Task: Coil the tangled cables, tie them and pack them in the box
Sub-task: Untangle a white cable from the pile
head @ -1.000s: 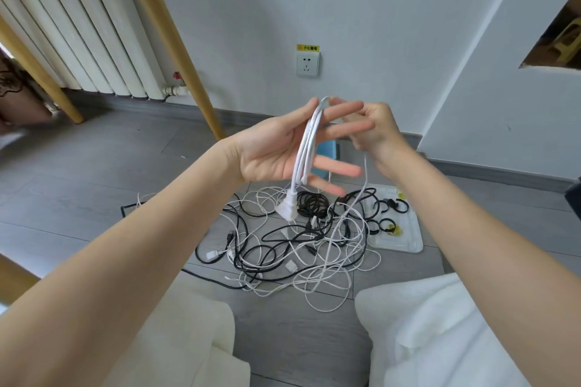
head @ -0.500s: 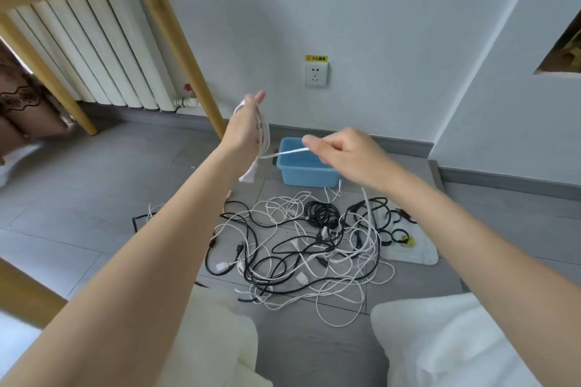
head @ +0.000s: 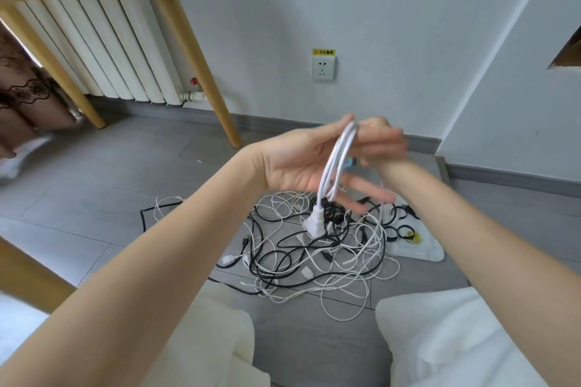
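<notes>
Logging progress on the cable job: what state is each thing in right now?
White cable: looped over the left hand, plug dangling.
Right hand: blurred, behind the loops at their top.
Cable pile: tangled on the floor.
Box: almost hidden behind the hands.
Socket: nothing plugged in.

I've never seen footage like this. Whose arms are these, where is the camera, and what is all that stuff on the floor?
No machine here: a person wears a camera on the head, looking down at their own two arms. The left hand is open, with loops of a white cable hanging over it; its white plug dangles below. The right hand is behind the loops, blurred, so its grip is unclear. On the grey floor lies a tangled pile of black and white cables, with a white tray beside it. The wall behind has a socket and a radiator.
</notes>
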